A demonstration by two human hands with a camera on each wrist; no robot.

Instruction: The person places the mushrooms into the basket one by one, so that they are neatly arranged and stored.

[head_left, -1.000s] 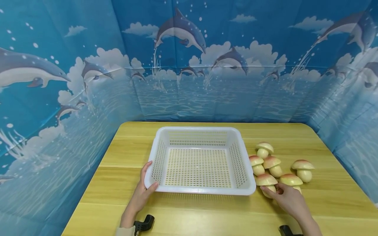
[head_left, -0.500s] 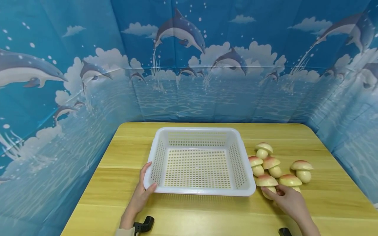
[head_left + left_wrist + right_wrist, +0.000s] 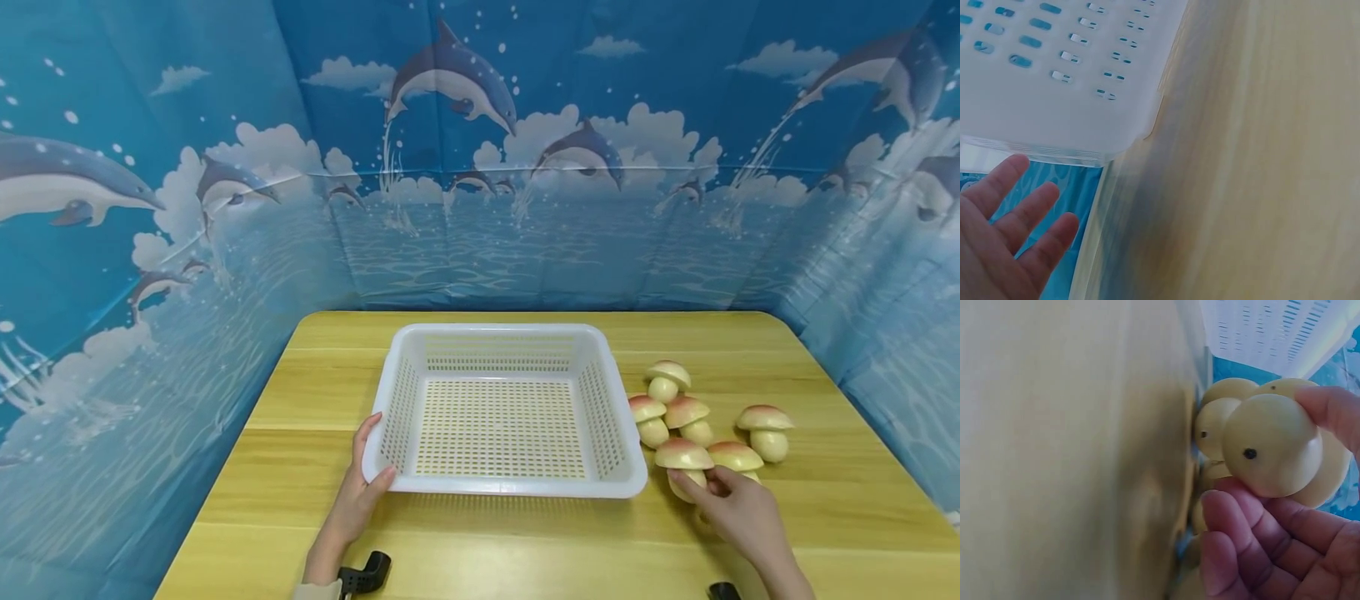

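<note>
I see dolphin-printed cloth (image 3: 480,242) rising behind the yellow wooden bench (image 3: 525,550). On that sits a white slotted basket (image 3: 510,485), its near left corner held in the person's left grip (image 3: 357,493). Just off its near right corner, the right grip (image 3: 738,507) pinches a mushroom-shaped piece (image 3: 684,455) by the stem, cap uppermost, similar pieces (image 3: 765,418) close by.

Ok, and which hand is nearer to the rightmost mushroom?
Right. The right hand is on the near side of the rightmost mushroom, pinching another mushroom; the left hand is far to its left, gripping the white basket.
</note>
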